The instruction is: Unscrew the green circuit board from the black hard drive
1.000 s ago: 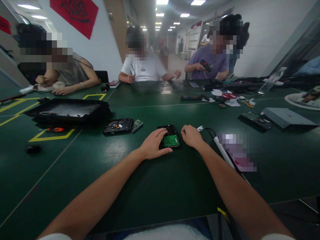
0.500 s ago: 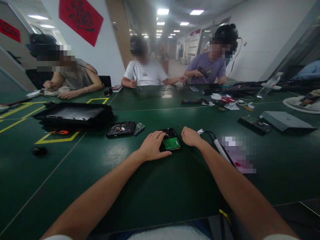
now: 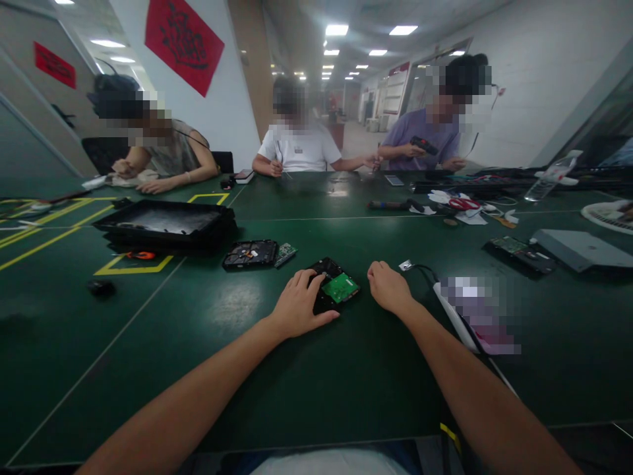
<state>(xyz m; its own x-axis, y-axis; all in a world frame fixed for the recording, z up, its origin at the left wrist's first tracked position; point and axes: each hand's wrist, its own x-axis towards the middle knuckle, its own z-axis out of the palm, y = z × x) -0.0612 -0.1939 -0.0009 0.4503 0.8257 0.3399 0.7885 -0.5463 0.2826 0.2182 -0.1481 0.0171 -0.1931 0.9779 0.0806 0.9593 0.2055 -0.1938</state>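
A black hard drive with a green circuit board on top lies on the green table in front of me, turned at an angle. My left hand grips its left side, fingers curled over the edge and thumb along the near side. My right hand rests on the table just right of the drive, fingers curled into a loose fist; I cannot see anything in it. A small metal piece on a black cable lies just beyond that hand.
A second opened hard drive with a loose green board lies to the left, behind it a black tray. A white tool and blurred packet sit at right, a grey box farther right. Three people work across the table.
The hard drive has been turned under my left hand, its green board end now pointing right. My right hand has drawn slightly away from it. My head has shifted, moving the view.
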